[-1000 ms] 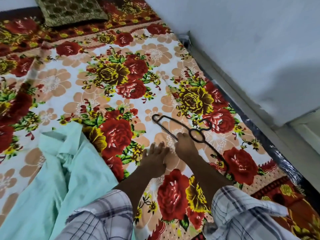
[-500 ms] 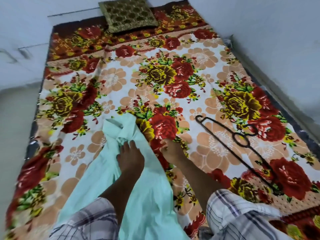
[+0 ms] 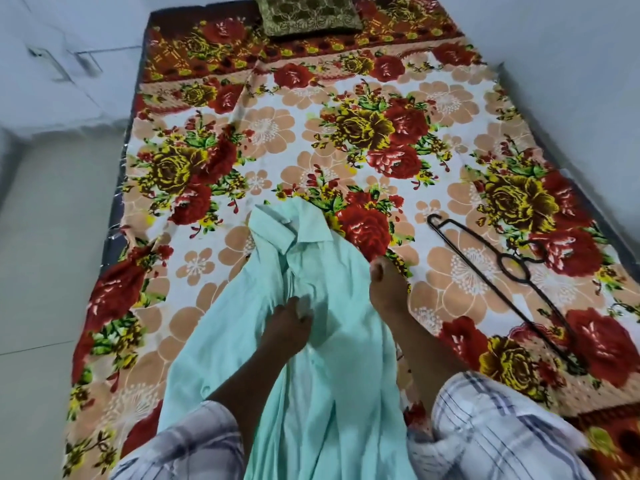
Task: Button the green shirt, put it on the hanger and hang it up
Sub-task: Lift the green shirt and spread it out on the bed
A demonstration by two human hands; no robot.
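The green shirt (image 3: 329, 393) lies rumpled on a floral bedsheet (image 3: 298, 140). Our left hand (image 3: 289, 327) grips its front; our right hand (image 3: 384, 285) curls at its edge, hold unclear. Buttoning seems unstarted; the hanger (image 3: 464, 254) lies apart, unused.

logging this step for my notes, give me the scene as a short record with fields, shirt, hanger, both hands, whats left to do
shirt: green shirt lies rumpled on the bed sheet, collar at the far end
hanger: black hanger lies flat on the sheet, right of the shirt, apart from it, untouched
left hand: left hand grips bunched cloth at the shirt's middle
right hand: right hand is curled at the shirt's right edge; grip unclear
pillow: pillow lies at the far end of the bed
left to do: shirt not yet on the hanger
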